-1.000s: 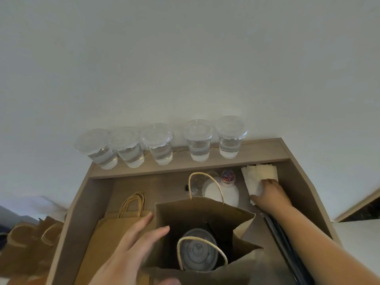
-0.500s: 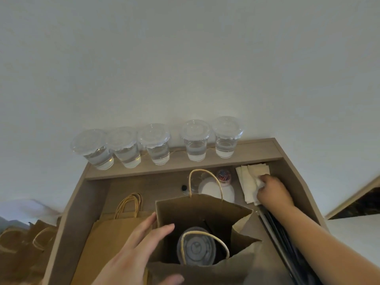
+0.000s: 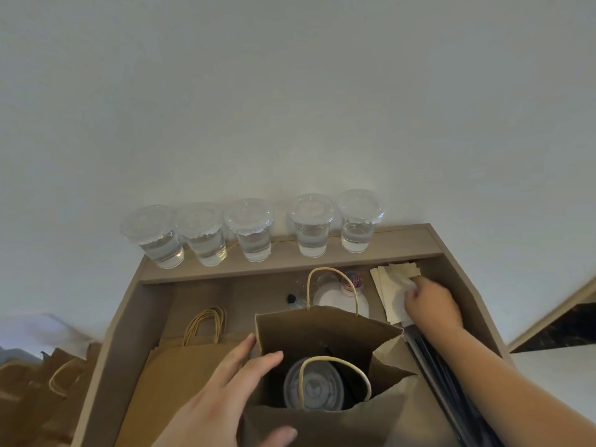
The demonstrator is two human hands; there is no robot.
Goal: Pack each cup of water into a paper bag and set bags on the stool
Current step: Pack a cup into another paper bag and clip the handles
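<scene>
An open brown paper bag (image 3: 325, 330) stands on the lower counter with a lidded cup (image 3: 314, 388) inside it. My left hand (image 3: 222, 398) holds the bag's left rim, fingers over the edge and thumb on the near side. My right hand (image 3: 430, 304) reaches to the back right and pinches a white napkin (image 3: 392, 285) from a small stack. Several lidded cups of water (image 3: 253, 230) stand in a row on the raised ledge by the wall.
Flat paper bags (image 3: 190, 359) lie stacked left of the open bag. More bags (image 3: 38, 382) sit lower at the far left. A jar of coloured clips (image 3: 353, 280) and a white lid are behind the bag. Dark straws (image 3: 445, 382) lie along the right side.
My right hand has lifted a napkin's edge from the stack and drawn back slightly. My left hand stays on the bag's rim.
</scene>
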